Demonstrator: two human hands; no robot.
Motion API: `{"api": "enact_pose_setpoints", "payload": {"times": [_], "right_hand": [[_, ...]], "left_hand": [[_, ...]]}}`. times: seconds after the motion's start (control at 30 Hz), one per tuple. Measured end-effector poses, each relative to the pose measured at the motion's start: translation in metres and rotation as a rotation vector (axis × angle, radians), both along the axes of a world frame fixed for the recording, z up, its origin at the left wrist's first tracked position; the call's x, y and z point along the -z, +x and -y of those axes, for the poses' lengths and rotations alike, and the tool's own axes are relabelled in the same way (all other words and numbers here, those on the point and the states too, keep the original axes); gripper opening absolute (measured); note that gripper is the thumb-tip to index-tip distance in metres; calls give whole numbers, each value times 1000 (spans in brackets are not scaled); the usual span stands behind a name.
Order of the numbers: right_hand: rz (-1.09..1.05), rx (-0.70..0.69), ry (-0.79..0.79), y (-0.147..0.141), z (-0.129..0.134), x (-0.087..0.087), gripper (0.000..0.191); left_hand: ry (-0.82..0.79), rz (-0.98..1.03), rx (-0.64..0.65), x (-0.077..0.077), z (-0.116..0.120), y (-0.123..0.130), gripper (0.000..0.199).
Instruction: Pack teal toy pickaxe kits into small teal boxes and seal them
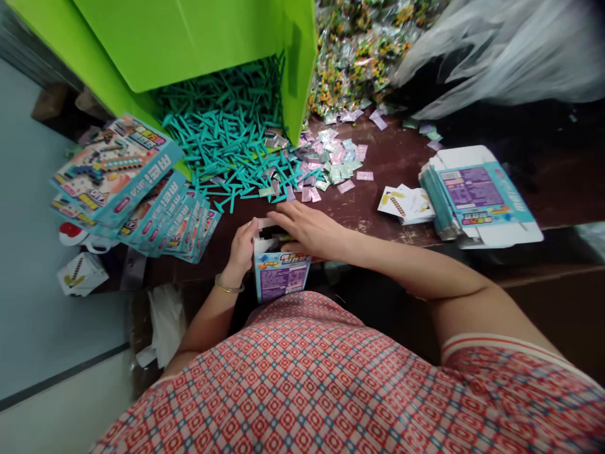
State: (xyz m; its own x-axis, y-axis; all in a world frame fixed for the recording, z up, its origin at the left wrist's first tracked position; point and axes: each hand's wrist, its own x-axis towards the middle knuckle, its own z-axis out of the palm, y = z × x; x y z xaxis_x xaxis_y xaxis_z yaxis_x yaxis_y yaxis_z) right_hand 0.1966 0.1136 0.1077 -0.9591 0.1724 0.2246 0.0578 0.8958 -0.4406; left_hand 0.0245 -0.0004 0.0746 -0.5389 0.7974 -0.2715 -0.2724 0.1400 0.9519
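Note:
A blue and purple box (283, 280) stands upright against my body at the table's front edge, its top open. My left hand (243, 252) grips the box at its left side, thumb by the top edge. Over the opening lies my right hand (309, 230), its fingers bent across the top and partly hiding what is inside. Whether the right hand pinches anything cannot be seen. Just beyond the hands, teal plastic pieces (231, 148) spill out of a green bin (297, 69), beside small pastel packets (338, 154).
Printed boxes (118, 170) are piled at the left, above white cards (82, 274). At the right are folded leaflets (406, 203) and a stack of flat cartons (482, 192). Behind lie bags of colourful small parts (359, 57) and clear plastic sheeting (510, 50).

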Motion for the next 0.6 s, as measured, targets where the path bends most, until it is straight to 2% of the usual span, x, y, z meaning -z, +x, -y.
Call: {"api": "enact_pose_setpoints", "payload": {"times": [0.1,0.2,0.3,0.37,0.47,0.6], "right_hand": [[-18,101,11,7,30,23,47],[-30,231,31,9,57,43,44],[-37,260,-64,7,68,57,33],[-94,296,-131,9,67,62,32],[-159,334,-122,15,65,66,29],[-108,241,-118,27,74,65,35]], "left_hand": [[-36,74,0,9,8,-1,38],[-102,48,-51,21,16,1,37],[-149,38,-91,30,23,1,40],[-133,51,-100,33,30,-1,41],[-97,64,-76,32,43,-4,42],[-81,19,53,20,66,0,32]]}}
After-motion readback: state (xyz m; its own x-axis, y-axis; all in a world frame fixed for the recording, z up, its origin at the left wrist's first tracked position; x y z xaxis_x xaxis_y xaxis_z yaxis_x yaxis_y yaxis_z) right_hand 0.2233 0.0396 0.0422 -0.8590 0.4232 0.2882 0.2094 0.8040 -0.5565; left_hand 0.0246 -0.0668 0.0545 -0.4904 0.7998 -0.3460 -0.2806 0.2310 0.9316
